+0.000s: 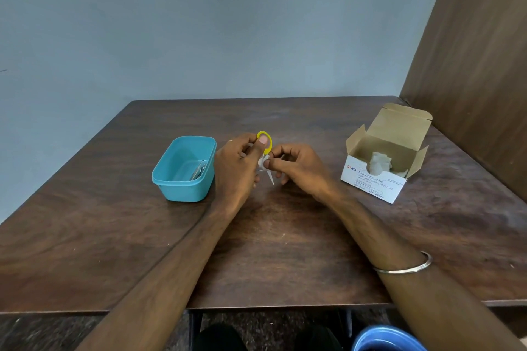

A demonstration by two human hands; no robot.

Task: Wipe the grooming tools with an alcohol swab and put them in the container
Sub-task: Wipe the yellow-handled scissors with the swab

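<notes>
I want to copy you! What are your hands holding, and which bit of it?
The left hand holds small scissors by the yellow handle, thumb through a ring. The right hand pinches a white swab around the blades.

Both forearms are observed bare, with no sleeves in view. A thin gold-coloured ring point(230, 140) is worn on a finger of the left hand point(238, 171). A plain silver-coloured bangle point(405, 266) is worn around the right forearm.

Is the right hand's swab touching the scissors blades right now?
Touching. The head view shows the right hand pinching the white swab around the scissors, held by the left hand.
</notes>
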